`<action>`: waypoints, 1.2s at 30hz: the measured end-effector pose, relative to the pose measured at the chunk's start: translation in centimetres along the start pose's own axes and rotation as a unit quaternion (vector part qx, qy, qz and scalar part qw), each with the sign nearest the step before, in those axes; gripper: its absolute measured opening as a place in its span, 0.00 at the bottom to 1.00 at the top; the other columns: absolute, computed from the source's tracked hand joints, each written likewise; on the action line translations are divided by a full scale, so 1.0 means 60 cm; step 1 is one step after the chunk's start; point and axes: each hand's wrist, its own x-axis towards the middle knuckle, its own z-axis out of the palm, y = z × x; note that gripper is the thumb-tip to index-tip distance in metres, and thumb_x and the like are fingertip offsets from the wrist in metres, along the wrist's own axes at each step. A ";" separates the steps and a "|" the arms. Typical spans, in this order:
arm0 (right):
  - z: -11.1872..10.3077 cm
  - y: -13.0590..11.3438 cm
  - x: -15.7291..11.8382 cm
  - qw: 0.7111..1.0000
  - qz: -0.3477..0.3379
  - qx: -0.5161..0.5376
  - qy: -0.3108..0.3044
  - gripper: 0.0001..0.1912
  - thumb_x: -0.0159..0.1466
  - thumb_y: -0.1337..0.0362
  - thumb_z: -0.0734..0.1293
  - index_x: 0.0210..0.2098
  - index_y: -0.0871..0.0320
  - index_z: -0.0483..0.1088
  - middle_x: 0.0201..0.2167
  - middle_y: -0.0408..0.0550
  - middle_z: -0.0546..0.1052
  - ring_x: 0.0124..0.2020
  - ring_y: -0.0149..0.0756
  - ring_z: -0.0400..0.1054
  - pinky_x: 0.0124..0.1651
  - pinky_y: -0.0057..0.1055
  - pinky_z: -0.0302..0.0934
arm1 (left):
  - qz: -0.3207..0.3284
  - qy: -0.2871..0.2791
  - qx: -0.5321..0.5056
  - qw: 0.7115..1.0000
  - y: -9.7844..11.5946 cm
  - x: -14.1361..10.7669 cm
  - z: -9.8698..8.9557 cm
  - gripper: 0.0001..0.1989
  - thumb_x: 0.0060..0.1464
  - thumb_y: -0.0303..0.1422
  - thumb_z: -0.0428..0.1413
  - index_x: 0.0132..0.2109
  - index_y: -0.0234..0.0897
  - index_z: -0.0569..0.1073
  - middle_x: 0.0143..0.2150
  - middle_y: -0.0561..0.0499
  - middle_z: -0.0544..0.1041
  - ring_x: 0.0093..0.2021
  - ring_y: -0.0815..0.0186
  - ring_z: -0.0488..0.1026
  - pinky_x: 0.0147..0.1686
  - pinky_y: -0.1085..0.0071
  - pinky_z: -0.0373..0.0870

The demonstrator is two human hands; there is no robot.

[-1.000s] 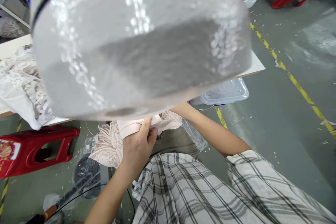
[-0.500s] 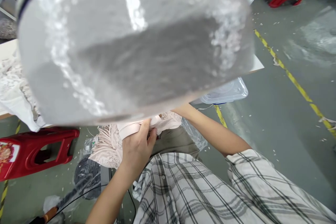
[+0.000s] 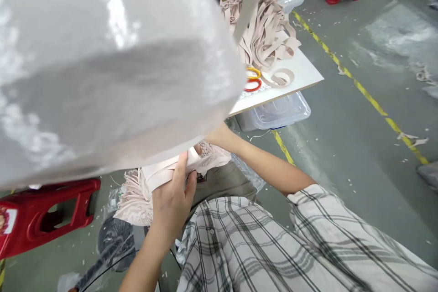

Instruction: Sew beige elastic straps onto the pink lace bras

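My left hand (image 3: 173, 196) lies over a pale pink lace garment (image 3: 133, 200) at my lap, holding its smooth band between the thumb and fingers. Gathered lace fans out on the left of that hand, and more lace shows on its right. Of my right hand (image 3: 217, 137) only the wrist end and a little of the back can be seen. Its fingers are hidden beneath a large, blurred, glossy grey machine body (image 3: 137, 77) that fills the upper left, so I cannot make out how they are closed.
On the white table (image 3: 304, 75) at right are a heap of pale pink straps (image 3: 263, 32) and scissors with orange and yellow handles (image 3: 253, 84). Below its edge sits a clear plastic box (image 3: 284, 112). A red stool (image 3: 51, 219) stands at left.
The view has shifted, so the grey machine body sits further left and the straps and scissors have come into sight. My left hand keeps its hold on the lace garment.
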 end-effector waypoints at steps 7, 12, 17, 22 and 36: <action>0.001 0.008 -0.022 0.997 -0.001 0.036 0.070 0.11 0.66 0.56 0.66 0.42 0.55 0.74 0.53 0.49 0.74 0.42 0.36 0.71 0.48 0.34 0.68 | 0.012 0.009 0.013 1.000 0.001 -0.003 -0.006 0.29 0.62 0.35 0.57 0.67 0.32 0.63 0.52 0.37 0.80 0.49 0.52 0.80 0.43 0.65 0.77; -0.005 0.015 -0.041 0.994 0.015 0.065 0.084 0.10 0.66 0.56 0.66 0.40 0.55 0.73 0.46 0.50 0.75 0.44 0.37 0.69 0.44 0.33 0.66 | -0.005 0.012 0.022 1.000 0.005 -0.004 -0.007 0.29 0.62 0.35 0.57 0.68 0.35 0.62 0.57 0.37 0.78 0.55 0.51 0.77 0.50 0.61 0.76; -0.012 0.029 -0.058 0.993 0.038 0.087 0.075 0.11 0.66 0.54 0.66 0.38 0.55 0.72 0.41 0.49 0.75 0.40 0.36 0.69 0.41 0.34 0.66 | -0.020 0.021 0.025 0.999 0.004 -0.007 -0.008 0.29 0.62 0.36 0.58 0.67 0.36 0.63 0.54 0.37 0.79 0.54 0.52 0.78 0.50 0.61 0.75; -0.013 0.040 -0.074 0.993 0.040 0.079 0.073 0.11 0.67 0.55 0.66 0.37 0.55 0.73 0.42 0.51 0.76 0.43 0.38 0.70 0.43 0.36 0.66 | -0.033 0.018 0.013 0.999 0.003 -0.007 -0.009 0.28 0.62 0.36 0.57 0.66 0.35 0.64 0.55 0.37 0.79 0.52 0.52 0.79 0.48 0.61 0.76; -0.017 0.050 -0.095 0.992 0.066 0.084 0.065 0.11 0.68 0.56 0.64 0.36 0.55 0.73 0.42 0.50 0.76 0.45 0.38 0.70 0.43 0.36 0.65 | -0.081 0.000 0.017 0.997 0.008 -0.005 -0.020 0.25 0.64 0.39 0.54 0.65 0.35 0.66 0.48 0.40 0.82 0.40 0.59 0.80 0.34 0.70 0.72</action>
